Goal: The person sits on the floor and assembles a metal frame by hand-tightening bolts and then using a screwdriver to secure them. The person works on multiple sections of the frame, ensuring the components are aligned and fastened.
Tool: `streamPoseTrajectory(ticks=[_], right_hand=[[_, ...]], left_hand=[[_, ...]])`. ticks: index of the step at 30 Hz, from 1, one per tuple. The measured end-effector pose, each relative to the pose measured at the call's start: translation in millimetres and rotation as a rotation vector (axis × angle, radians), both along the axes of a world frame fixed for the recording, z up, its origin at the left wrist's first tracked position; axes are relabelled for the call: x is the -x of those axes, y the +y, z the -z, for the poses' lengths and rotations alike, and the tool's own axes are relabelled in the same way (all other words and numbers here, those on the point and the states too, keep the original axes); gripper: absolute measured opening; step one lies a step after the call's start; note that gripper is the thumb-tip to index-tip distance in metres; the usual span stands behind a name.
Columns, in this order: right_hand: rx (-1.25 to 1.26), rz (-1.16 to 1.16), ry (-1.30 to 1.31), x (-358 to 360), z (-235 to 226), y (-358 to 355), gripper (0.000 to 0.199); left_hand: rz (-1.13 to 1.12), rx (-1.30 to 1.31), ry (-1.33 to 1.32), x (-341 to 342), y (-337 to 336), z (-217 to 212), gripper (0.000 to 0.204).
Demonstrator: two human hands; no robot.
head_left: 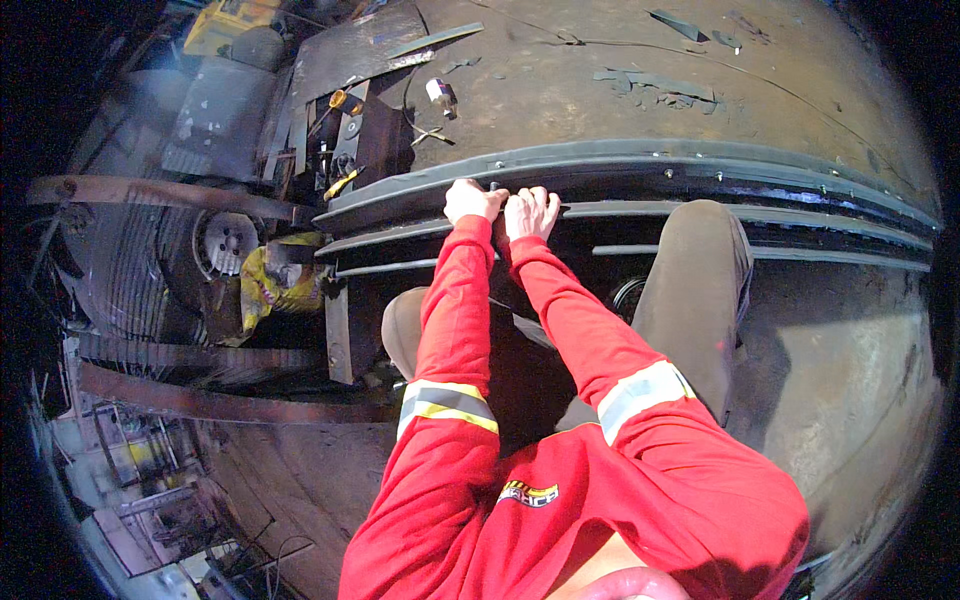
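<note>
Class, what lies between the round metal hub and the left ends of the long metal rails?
A crumpled yellow wrapping, perhaps a bag, lies between the round metal hub and the long metal rails, as the head view shows.

Brown, stained floor (560, 105): thin cable (690, 55) strung across frame top, small white container (440, 92) upper centre-left, dark flaky scraps (660, 88) upper right, flat dark offcut (678, 25) near the top edge.

Hands (475, 203) are covering the contact spot on the long metal rails (620, 209); exact finger placement is not resolving. Right knee (700, 260) is hiding a stretch of rail. Bottom edge is cutting off the red shirt (640, 500). Lower-left clutter (130, 470) is blurring.
</note>
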State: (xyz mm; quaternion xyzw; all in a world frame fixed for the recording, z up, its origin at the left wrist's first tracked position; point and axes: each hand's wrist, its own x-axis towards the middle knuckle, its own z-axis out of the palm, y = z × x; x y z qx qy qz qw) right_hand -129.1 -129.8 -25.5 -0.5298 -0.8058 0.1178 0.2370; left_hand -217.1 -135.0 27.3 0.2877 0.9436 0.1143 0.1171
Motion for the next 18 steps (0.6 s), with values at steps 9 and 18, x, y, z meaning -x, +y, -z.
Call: streamPoseTrajectory(ticks=[9, 18], right_hand=[[0.112, 0.022, 0.005, -2, -17, -1, 0.022], [0.141, -0.004, 0.058, -3, -9, 4, 0.024]], left_hand=[[0.285, 0.037, -0.280, 40, -8, 15, 0.051], [0.086, 0.009, 0.060, 1, 5, -1, 0.046]])
